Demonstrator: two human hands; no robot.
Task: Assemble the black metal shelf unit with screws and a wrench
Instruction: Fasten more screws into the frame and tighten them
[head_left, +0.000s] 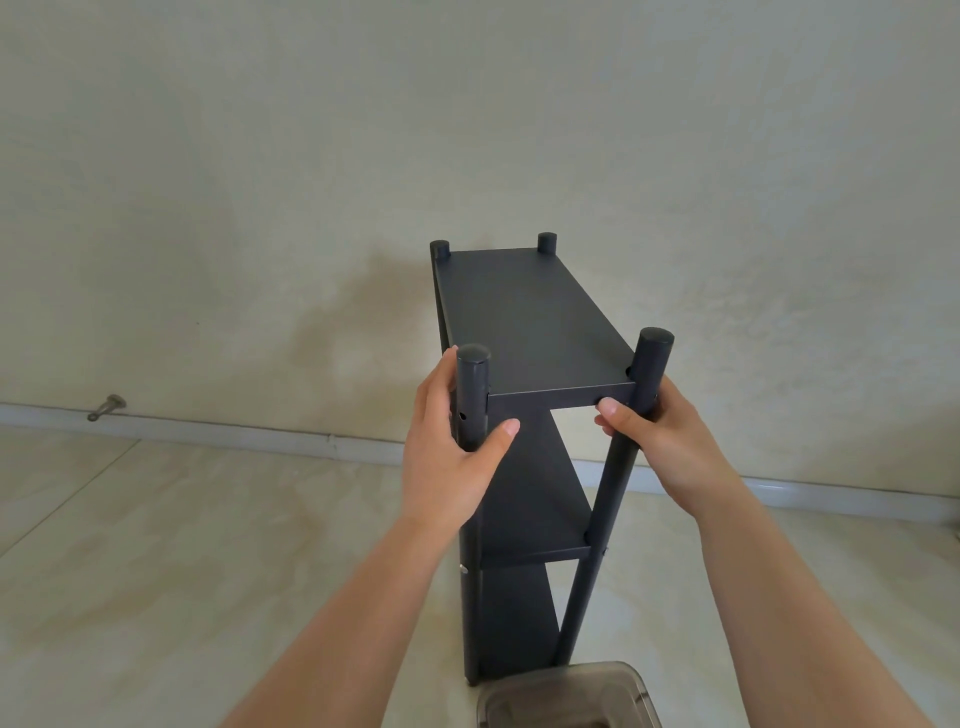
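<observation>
Pale tiled floor (156, 545), both hands gripping shelf unit (524, 312) posts; container (566, 696) contents unclear.

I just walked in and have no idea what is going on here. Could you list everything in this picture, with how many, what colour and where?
Shelf unit: one, black metal, upright on the floor in the middle, three shelves and four posts.
Screw head: one, silver, low on the near left post.
Container: one, translucent grey, bottom edge, in front of the unit.
Metal fitting: one, grey, at the foot of the wall, far left.
Floor: pale cream tiles.
Wall: cream.
Left hand: one, grips the near left post.
Right hand: one, grips the near right post.
</observation>
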